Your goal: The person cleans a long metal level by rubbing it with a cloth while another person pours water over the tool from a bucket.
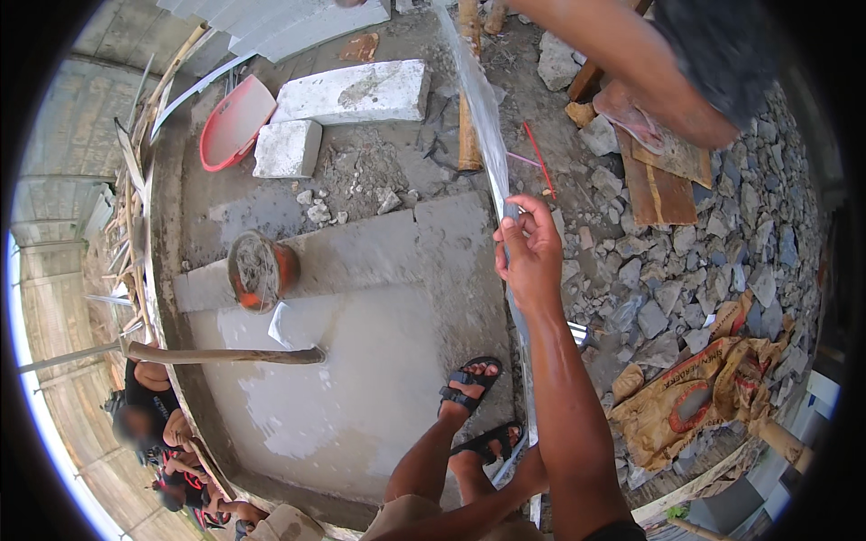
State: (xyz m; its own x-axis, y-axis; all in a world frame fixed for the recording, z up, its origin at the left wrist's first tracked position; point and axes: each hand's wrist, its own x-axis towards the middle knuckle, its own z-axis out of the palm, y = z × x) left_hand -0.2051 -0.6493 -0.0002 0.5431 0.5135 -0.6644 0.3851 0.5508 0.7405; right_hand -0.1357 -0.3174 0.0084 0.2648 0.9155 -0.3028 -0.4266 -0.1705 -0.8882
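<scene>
A long, thin grey-white strip [487, 135], shiny and partly see-through at its far end, runs from the top edge down past my feet. My right hand [530, 251] is closed around it, thumb and fingers pinching its edge about midway. My left forearm [492, 505] crosses low in front of my legs toward the strip's near end. The left hand itself is hidden behind my right forearm, so its fingers do not show. My sandalled feet [471, 383] stand on the wet concrete ledge just left of the strip.
Left lie a murky water basin [361, 379] with a wooden pole [225, 354], an orange bucket [262, 270], white blocks [352, 92] and a red-rimmed scoop [236, 124]. Right are broken stones [695, 279] and a torn sack [695, 401]. Another person's leg [631, 54] is upper right; people sit lower left.
</scene>
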